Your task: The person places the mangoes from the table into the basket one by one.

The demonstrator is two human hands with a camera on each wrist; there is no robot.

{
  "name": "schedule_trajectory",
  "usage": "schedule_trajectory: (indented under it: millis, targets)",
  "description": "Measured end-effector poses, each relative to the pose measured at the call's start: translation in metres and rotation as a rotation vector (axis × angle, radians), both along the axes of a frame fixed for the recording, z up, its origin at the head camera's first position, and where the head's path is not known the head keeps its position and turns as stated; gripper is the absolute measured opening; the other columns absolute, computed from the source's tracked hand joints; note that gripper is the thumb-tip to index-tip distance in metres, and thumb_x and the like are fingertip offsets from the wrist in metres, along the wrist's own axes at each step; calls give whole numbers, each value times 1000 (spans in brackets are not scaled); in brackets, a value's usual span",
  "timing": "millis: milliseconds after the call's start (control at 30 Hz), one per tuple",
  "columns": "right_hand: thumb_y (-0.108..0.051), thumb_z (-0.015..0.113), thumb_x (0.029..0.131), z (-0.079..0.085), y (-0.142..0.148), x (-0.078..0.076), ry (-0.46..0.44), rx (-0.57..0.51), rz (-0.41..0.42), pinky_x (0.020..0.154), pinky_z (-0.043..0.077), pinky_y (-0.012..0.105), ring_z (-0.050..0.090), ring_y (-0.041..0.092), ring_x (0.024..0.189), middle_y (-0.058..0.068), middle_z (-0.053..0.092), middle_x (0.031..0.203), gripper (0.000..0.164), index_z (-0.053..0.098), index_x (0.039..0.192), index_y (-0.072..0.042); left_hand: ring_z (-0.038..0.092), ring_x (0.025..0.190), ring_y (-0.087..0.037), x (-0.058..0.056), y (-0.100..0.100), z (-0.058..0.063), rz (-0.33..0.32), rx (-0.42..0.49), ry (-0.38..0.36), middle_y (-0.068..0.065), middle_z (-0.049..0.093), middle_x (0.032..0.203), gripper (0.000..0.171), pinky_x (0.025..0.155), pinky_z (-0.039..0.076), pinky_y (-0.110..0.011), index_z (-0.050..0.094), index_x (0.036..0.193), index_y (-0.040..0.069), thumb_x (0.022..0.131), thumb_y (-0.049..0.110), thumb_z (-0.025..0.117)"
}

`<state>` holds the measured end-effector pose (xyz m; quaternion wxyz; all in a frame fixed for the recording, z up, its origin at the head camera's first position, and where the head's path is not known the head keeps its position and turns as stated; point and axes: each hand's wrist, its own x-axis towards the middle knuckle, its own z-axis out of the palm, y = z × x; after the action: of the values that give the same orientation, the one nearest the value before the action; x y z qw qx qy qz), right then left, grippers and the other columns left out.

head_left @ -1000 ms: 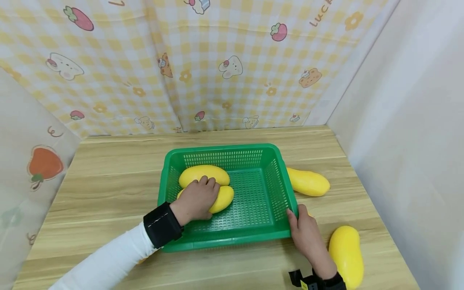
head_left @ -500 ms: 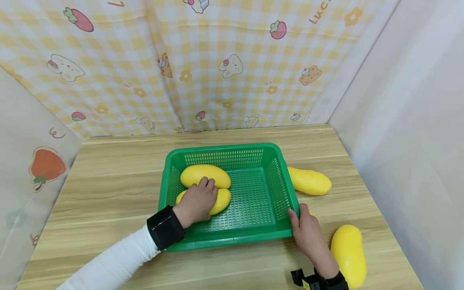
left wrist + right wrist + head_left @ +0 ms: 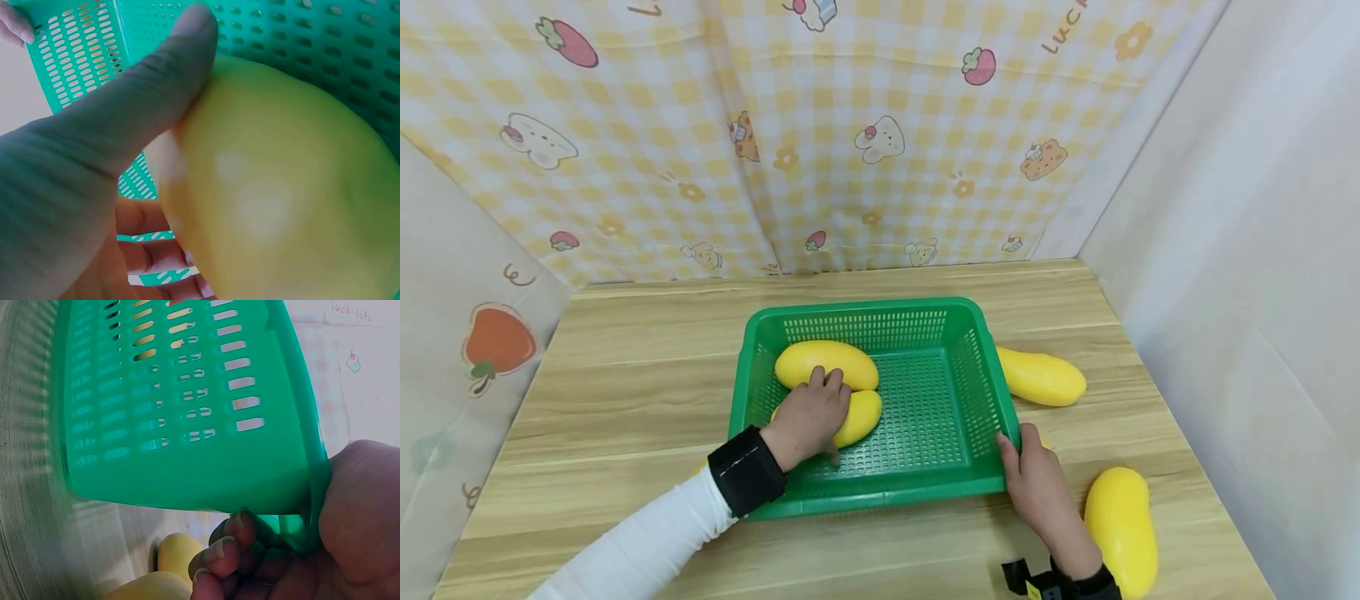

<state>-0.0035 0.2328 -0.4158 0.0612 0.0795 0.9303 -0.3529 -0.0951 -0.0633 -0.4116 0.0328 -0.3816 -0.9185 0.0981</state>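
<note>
In the head view, two yellow mangoes lie side by side in the left half of a green plastic basket (image 3: 917,492). My left hand (image 3: 808,421) is over the nearer mango (image 3: 859,418), fingers curled across its far side. The left wrist view shows the thumb along one side of this mango (image 3: 281,181) and the fingers at the other. The farther mango (image 3: 827,363) lies just beyond those fingertips. My right hand (image 3: 1037,483) grips the basket's near right corner, thumb over the rim; its fingers (image 3: 219,553) curl underneath in the right wrist view.
Outside the basket on the wooden table (image 3: 625,375), one mango (image 3: 1041,377) lies against its right side and another mango (image 3: 1122,529) beside my right wrist. A patterned curtain (image 3: 820,183) hangs behind; a white wall (image 3: 1247,275) stands at the right.
The nearer mango and my left hand have shifted slightly within the basket, and the left thumb has spread a little toward the near side. My right hand keeps its hold on the corner.
</note>
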Motion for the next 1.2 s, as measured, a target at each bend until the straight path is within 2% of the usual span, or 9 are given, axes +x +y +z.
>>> schedule_trajectory:
  millis: [167, 333, 533, 633, 733, 833, 1000, 1200]
  targets:
    - [-22, 43, 103, 0, 0, 0, -3, 1, -3, 52, 41, 30, 48, 18, 59, 9, 51, 73, 29, 43, 109, 6, 40, 76, -24, -2, -1, 0, 14, -13, -51, -12, 47, 92, 89, 50, 46, -26, 59, 101, 0, 45, 63, 87]
    - [-23, 43, 103, 0, 0, 0, 2, 10, 2, 52, 41, 30, 48, 18, 59, 9, 49, 72, 29, 43, 109, 6, 39, 76, -24, -2, -3, 2, 7, -23, -58, -12, 47, 93, 88, 53, 44, -28, 58, 102, 1, 47, 64, 85]
    - [-23, 42, 103, 0, 1, 2, -2, 8, 0, 52, 41, 30, 48, 18, 60, 8, 50, 72, 29, 43, 109, 6, 39, 75, -26, -2, -8, 13, -1, 50, -130, -14, 47, 94, 83, 54, 41, -34, 57, 102, -1, 52, 60, 86]
    - [-23, 42, 103, 0, 1, 2, -8, 6, 3, 53, 41, 30, 48, 18, 60, 9, 50, 72, 30, 43, 109, 6, 40, 74, -28, -3, -14, 24, 5, 80, -107, -16, 48, 94, 84, 53, 40, -35, 58, 102, -3, 53, 60, 85]
    - [-23, 42, 104, 1, 2, 2, -20, 4, 1, 53, 42, 30, 49, 18, 61, 9, 52, 75, 30, 43, 110, 6, 41, 74, -29, -5, -20, 35, 7, 84, -42, -17, 49, 94, 85, 54, 42, -36, 58, 103, -4, 57, 63, 81]
    - [-23, 41, 104, 1, 2, 2, -16, 6, 1, 54, 42, 30, 49, 19, 62, 11, 53, 76, 30, 42, 110, 7, 46, 79, -31, -5, -26, 45, 32, 99, -19, -19, 52, 99, 82, 57, 46, -37, 59, 108, -5, 64, 61, 78]
    - [-22, 42, 104, 1, 2, 1, -8, 8, 9, 55, 43, 31, 49, 20, 63, 11, 52, 76, 30, 43, 110, 7, 48, 83, -32, 0, -43, 57, 108, 142, -37, -20, 53, 104, 74, 64, 51, -41, 58, 116, -7, 74, 50, 78]
    - [-22, 42, 104, 1, 1, 1, -2, 13, 15, 53, 42, 30, 49, 20, 61, 10, 51, 73, 29, 42, 109, 7, 52, 95, -38, 9, -72, 68, 215, 256, -51, -25, 52, 110, 72, 70, 53, -49, 48, 126, -13, 82, 37, 75]
